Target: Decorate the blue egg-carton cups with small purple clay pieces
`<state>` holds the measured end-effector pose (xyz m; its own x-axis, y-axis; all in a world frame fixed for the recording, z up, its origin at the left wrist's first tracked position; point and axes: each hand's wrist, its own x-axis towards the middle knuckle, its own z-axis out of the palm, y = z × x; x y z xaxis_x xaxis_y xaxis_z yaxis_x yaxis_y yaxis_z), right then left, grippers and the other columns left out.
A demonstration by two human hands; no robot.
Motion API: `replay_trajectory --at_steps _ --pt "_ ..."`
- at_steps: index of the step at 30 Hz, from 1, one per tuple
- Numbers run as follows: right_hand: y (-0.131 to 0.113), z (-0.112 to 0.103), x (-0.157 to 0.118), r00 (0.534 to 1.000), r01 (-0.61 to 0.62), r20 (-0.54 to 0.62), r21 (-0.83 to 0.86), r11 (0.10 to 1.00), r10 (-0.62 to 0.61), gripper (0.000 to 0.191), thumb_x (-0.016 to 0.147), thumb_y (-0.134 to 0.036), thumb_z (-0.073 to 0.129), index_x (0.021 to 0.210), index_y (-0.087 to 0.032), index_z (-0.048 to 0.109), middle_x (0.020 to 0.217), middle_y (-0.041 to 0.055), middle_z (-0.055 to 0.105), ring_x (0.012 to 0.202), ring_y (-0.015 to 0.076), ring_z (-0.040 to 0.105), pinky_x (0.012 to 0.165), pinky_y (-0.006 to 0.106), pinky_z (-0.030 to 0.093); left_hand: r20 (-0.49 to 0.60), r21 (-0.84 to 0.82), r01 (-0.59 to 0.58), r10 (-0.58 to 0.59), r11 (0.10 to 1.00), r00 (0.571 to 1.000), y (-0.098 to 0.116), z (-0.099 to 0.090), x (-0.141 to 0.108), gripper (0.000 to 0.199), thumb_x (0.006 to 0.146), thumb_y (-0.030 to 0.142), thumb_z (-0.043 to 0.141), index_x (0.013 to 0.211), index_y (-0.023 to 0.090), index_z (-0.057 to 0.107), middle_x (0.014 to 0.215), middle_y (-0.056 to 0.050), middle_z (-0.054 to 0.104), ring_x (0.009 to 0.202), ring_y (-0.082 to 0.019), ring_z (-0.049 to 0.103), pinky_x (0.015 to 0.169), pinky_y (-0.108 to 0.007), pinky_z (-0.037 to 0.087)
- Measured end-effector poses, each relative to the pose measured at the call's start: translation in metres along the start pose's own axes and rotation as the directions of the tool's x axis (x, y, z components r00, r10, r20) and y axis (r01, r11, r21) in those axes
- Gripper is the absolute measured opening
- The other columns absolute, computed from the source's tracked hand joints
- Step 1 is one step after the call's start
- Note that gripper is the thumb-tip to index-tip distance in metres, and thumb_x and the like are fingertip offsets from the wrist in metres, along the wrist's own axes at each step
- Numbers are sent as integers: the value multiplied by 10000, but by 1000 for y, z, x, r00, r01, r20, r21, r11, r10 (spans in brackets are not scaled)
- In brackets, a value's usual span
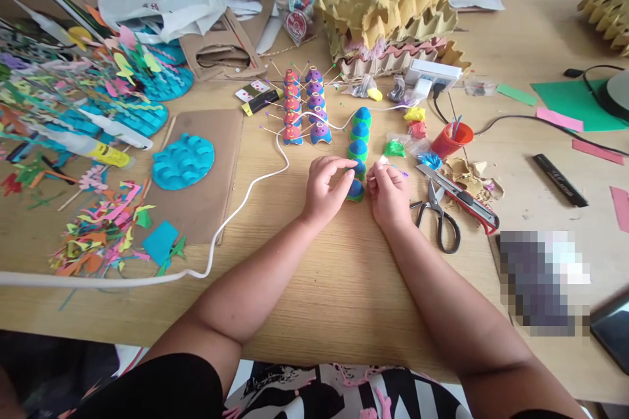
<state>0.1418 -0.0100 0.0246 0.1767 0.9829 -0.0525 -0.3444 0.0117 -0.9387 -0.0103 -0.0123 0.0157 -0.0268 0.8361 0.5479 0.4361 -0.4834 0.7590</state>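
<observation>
Soft light brightens wooden tabletop (pixel 314 301); lower-left corner falls dark, edges stretch wide-angle, pixelated block (pixel 535 288) masks patch at right.

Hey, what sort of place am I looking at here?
Probably a craft workspace: the table holds a row of blue-and-green domes, stacked egg trays and a heap of coloured scraps.

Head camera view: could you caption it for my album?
Left hand and right hand at a bumpy blue-and-green strip, scissors and a red utility knife nearby.
</observation>
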Motion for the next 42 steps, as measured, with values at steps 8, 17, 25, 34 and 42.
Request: replay_trajectory --at_steps 8,17,25,34,42 --pt "-2 1 -1 998 -56 0 15 998 56 667 615 -801 992 711 -218 681 659 -51 585 618 83 466 569 253 365 -14 -17 -14 14 1000 1000 0 1 -1 193 1120 381 667 1144 259 814 1163 -59 851 1172 -230 771 1127 -398 585" --pt "-4 0 -2 998 -46 35 -35 998 47 669 662 -810 959 697 -217 650 613 -75 517 567 67 379 555 267 330 35 20 -6 5 1000 999 1 0 0 236 1131 419 637 1156 260 810 1187 -67 850 1198 -234 768 1140 -409 591" --pt "-3 2 -3 998 -29 61 10 1000 28 590 641 -722 1011 769 -238 697 616 -89 507 611 89 438 624 260 446 60 10 -34 34 999 998 1 1 -1 190 1107 373 660 1163 266 806 1189 -67 848 1195 -242 755 1141 -426 585" --pt "1 2 -3 995 -39 94 -17 999 40 543 649 -677 1024 823 -241 751 711 -58 622 660 104 473 657 270 462 51 4 -44 44 999 998 0 1 -1 183 1118 373 659 1164 261 796 1193 -69 841 1203 -238 755 1140 -416 582" --pt "5 -4 -2 997 -24 73 -79 997 29 656 723 -850 900 782 -221 724 634 -69 500 610 89 374 572 267 313 25 4 -48 47 999 999 0 3 -2 170 1107 348 676 1155 256 810 1175 -60 847 1190 -236 755 1136 -408 581"
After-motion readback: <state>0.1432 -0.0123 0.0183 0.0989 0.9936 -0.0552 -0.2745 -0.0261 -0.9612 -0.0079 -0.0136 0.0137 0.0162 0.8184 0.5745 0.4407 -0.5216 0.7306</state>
